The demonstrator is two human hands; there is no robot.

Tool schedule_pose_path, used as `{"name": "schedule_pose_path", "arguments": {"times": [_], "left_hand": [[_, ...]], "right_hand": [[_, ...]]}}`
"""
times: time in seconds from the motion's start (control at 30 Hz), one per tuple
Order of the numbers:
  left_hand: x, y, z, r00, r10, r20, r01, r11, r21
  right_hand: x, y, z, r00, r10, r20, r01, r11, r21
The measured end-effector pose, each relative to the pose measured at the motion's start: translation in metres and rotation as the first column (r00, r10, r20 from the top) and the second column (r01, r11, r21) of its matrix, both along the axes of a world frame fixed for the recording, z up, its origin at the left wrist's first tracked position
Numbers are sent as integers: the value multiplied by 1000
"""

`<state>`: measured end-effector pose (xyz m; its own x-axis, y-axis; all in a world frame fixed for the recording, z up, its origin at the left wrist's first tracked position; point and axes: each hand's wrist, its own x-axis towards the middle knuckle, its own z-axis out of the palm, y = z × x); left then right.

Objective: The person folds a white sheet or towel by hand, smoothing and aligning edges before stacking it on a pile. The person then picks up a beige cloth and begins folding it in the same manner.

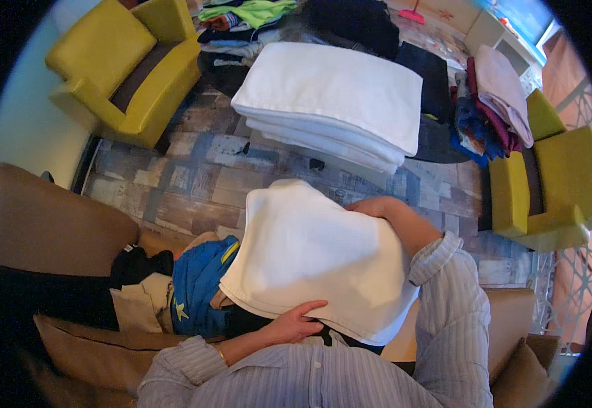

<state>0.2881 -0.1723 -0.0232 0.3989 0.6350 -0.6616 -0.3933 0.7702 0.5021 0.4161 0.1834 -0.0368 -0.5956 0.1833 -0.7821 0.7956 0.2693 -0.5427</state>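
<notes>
A folded white cloth (306, 245) lies spread over my lap, its far edge bulging up in a soft peak. My left hand (296, 324) grips the near edge, with one finger laid on top of the fabric. At the far right edge, my right hand (375, 206) has hold of the cloth; its fingertips are partly hidden by it. Beyond my knees, a stack of folded white cloths (326, 92) rests on a dark table (439, 148). To the left of my lap, a blue garment (201, 285) with a yellow star lies on the brown sofa (61, 219).
Black clothes (349, 25) and a pile with a lime-green garment (257, 13) occupy the table's far side. More folded laundry (500, 97) is stacked at the right. Yellow-green armchairs (158, 81) flank the table. Beige cloth (140, 303) and a black garment (140, 268) lie left.
</notes>
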Motion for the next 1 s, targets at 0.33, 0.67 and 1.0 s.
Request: {"name": "schedule_pose_path", "arguments": {"times": [0.33,0.67,1.0], "left_hand": [[-11,7,45,974,-133,-182,171,962,211],[-82,20,127,774,490,-401,94,538,838],[-142,151,230,547,816,186,-440,91,893]], "right_hand": [[9,2,44,986,-160,-44,162,985,53],[55,-17,156,338,-734,-589,585,654,-479],[142,-23,284,-301,-416,-858,696,520,-496]]}}
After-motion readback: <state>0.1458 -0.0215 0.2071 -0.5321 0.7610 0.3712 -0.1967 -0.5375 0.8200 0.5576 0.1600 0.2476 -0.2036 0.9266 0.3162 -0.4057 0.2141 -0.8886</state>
